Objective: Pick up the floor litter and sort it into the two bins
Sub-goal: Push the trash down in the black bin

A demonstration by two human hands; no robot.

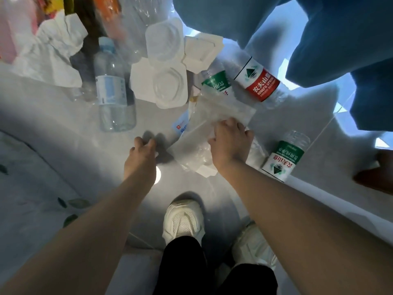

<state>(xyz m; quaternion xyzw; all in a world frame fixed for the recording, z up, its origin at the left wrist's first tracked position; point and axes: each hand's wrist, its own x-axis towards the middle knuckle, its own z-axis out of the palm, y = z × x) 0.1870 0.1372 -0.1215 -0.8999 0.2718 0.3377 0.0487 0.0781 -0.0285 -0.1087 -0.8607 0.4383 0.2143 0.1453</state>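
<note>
Where print is legible, the red-labelled bottle (257,85) reads NONGFU SPRING. My right hand (230,143) grips the clear plastic bag (221,111); my left hand (141,152) is curled, grasp undetermined.

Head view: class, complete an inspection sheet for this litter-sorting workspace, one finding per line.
Surface: pale glossy floor, litter strewn over it.
Job's things: red-label bottle, near green-label bottle, far green-label bottle partly under the clear plastic bag, blue-label bottle, white trays, crumpled paper; bins not seen.
Clutter: nothing seen beyond litter.
Hands: right hand grips the bag; left hand curled, hold unclear.
Cables: nothing seen.
Surroundings: blue fabric upper right, leaf-print cloth left, white shoes.
</note>
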